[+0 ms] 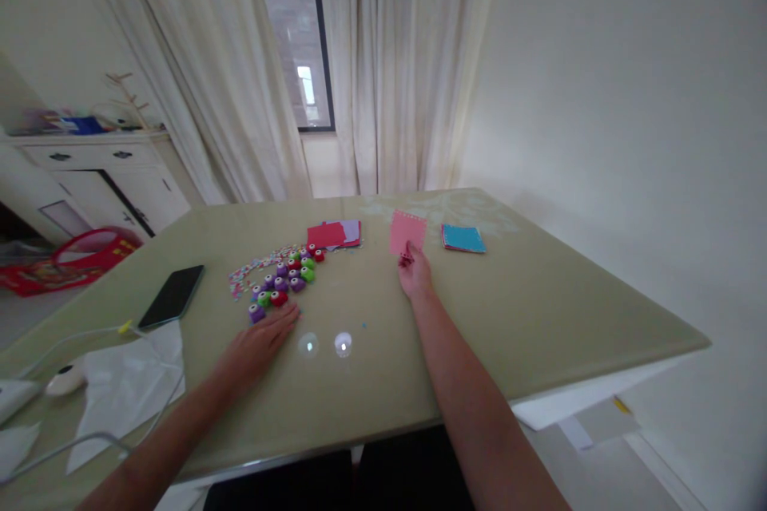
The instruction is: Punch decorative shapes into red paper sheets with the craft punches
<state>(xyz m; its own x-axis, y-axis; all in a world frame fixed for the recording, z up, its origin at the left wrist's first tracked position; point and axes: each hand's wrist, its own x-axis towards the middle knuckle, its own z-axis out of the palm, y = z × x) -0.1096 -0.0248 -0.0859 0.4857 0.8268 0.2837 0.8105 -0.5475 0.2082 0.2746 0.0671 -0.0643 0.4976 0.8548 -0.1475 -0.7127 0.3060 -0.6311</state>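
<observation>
My right hand (415, 271) pinches the lower edge of a pink square of paper (408, 233), holding it up over the table. Small punched holes run along the paper's top edge. My left hand (276, 329) lies on the tabletop with its fingers stretched out, close beside a cluster of small purple, green and red craft punches (281, 284). Beyond that cluster is a stack of red and lilac paper (327, 235). To the right of my right hand lies a stack of paper squares with a blue sheet (463, 239) on top, its edge punched.
Colourful paper confetti (245, 273) is scattered behind and left of the punches. A black phone (172, 295) lies on the table's left side. Nearer are white tissue (129, 375), a cable (77, 441) and a small white rounded object (65, 380). A wall borders the right.
</observation>
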